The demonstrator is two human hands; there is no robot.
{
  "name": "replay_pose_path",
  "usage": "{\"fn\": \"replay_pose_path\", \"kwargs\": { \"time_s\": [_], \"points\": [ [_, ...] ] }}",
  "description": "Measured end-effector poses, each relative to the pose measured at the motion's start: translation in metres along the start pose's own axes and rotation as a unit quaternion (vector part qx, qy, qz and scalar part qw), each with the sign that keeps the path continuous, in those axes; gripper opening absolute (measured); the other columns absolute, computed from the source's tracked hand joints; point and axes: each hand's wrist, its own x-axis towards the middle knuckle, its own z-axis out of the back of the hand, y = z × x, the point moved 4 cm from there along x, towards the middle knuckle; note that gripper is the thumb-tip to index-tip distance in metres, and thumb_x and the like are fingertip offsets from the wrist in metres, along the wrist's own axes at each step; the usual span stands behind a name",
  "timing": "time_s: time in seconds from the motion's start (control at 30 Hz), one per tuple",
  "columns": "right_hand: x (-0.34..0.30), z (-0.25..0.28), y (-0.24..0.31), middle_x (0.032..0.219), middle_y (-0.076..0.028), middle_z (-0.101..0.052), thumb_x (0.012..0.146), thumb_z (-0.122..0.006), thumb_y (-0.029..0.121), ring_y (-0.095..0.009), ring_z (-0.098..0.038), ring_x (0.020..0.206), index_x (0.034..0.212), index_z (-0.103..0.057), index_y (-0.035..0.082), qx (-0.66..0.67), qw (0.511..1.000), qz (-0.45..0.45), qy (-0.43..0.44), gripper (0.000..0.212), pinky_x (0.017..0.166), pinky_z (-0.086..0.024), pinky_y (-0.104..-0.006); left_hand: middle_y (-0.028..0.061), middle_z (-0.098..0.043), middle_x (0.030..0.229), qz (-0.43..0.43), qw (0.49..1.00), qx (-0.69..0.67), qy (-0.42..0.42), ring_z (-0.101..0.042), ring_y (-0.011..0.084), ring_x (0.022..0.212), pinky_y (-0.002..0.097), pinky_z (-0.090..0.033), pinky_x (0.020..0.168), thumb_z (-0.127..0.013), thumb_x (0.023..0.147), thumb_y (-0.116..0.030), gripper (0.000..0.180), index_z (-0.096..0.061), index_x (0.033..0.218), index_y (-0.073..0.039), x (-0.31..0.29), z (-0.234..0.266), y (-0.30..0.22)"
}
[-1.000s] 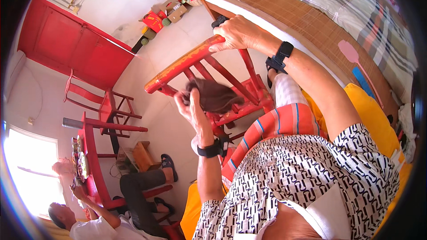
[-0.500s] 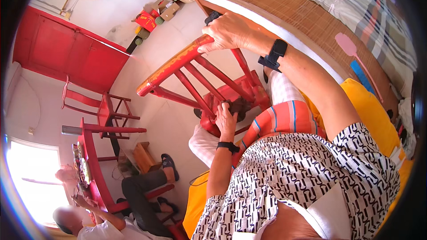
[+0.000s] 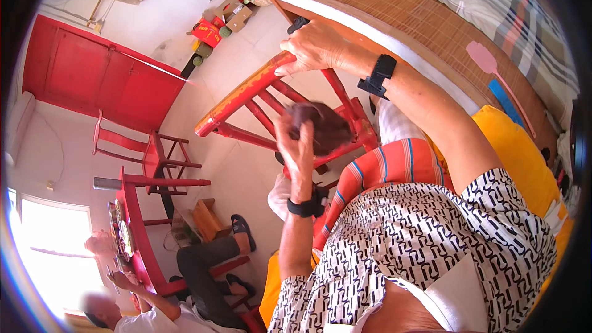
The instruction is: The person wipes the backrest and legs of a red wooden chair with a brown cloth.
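Observation:
A worn red wooden chair point(image 3: 246, 92) with a slatted back is in front of me, its top rail flaked to yellow in places. My right hand point(image 3: 314, 46) is closed round the upper end of that rail. A small black thing point(image 3: 298, 24) shows beside its fingers; I cannot make out what it is. My left hand point(image 3: 295, 145) is closed on a dark brown cloth point(image 3: 327, 128), held up against the chair between slats and seat. Motion blurs the cloth and the fingertips. Both wrists carry black bands.
A bed with a woven mat point(image 3: 394, 18) runs along the right, with pink fly swatters point(image 3: 481, 57) on it. At left stand a red table point(image 3: 132, 234), another red chair point(image 3: 154, 154) and a seated person point(image 3: 154, 308). Boxes point(image 3: 237, 18) line the far wall.
My left hand has lifted from low on the slats, bringing the dark cloth up with it, and the cloth shows larger. My right hand keeps its grip on the rail.

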Motion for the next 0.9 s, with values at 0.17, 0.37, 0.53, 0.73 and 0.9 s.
{"fn": "replay_pose_path", "kwargs": {
  "time_s": [0.17, 0.37, 0.53, 0.73, 0.9],
  "points": [
    [0.009, 0.006, 0.008, 0.060, -0.014, -0.062, 0.080, -0.057, 0.071, -0.033, -0.067, 0.064, 0.078, -0.067, 0.006, 0.007, 1.000, 0.008, -0.015, 0.066, 0.060, -0.052, -0.0421, 0.0121, -0.058, 0.100, -0.207, 0.934, 0.290, -0.033, -0.062, 0.0286, 0.085, 0.0374, -0.052, 0.076, -0.075, 0.076, -0.010, 0.044, -0.061, 0.118, -0.010, 0.046, -0.007, -0.046],
    [0.006, 0.001, 0.004, 0.061, -0.014, -0.063, 0.081, -0.056, 0.070, -0.034, -0.066, 0.063, 0.075, -0.066, 0.005, -0.010, 1.000, -0.007, 0.000, 0.066, 0.061, -0.052, -0.0424, 0.0096, -0.056, 0.095, -0.175, 0.861, 0.469, 0.091, -0.065, 0.0307, 0.083, 0.0425, -0.055, 0.060, -0.079, 0.071, -0.022, 0.048, -0.064, 0.116, -0.021, 0.006, -0.050, 0.037],
    [0.011, 0.004, 0.014, 0.060, -0.014, -0.062, 0.081, -0.058, 0.070, -0.033, -0.066, 0.062, 0.075, -0.066, 0.004, 0.002, 1.000, 0.004, 0.007, 0.066, 0.061, -0.052, -0.0419, 0.0134, -0.062, 0.091, -0.104, 0.842, 0.473, 0.237, -0.067, 0.0348, 0.076, 0.0471, -0.055, 0.062, -0.075, 0.075, -0.023, 0.051, -0.059, 0.123, -0.024, -0.067, -0.064, 0.108],
    [0.006, 0.004, 0.009, 0.058, -0.014, -0.062, 0.080, -0.058, 0.070, -0.033, -0.066, 0.059, 0.065, -0.065, 0.004, 0.008, 0.999, 0.013, -0.043, 0.068, 0.059, -0.051, -0.0415, 0.0184, -0.066, 0.097, -0.036, 0.881, 0.384, 0.273, -0.067, 0.0398, 0.080, 0.0503, -0.053, 0.069, -0.070, 0.077, -0.021, 0.052, -0.053, 0.126, -0.022, -0.069, -0.066, 0.128],
    [0.011, -0.001, 0.008, 0.058, -0.015, -0.062, 0.080, -0.057, 0.071, -0.033, -0.067, 0.061, 0.068, -0.066, 0.004, 0.012, 0.999, 0.015, -0.039, 0.068, 0.061, -0.052, -0.0429, 0.0155, -0.068, 0.086, -0.009, 0.867, 0.379, 0.324, -0.067, 0.0389, 0.082, 0.0524, -0.052, 0.068, -0.069, 0.077, -0.018, 0.038, -0.053, 0.112, -0.020, -0.081, -0.036, 0.141]
  ]
}}
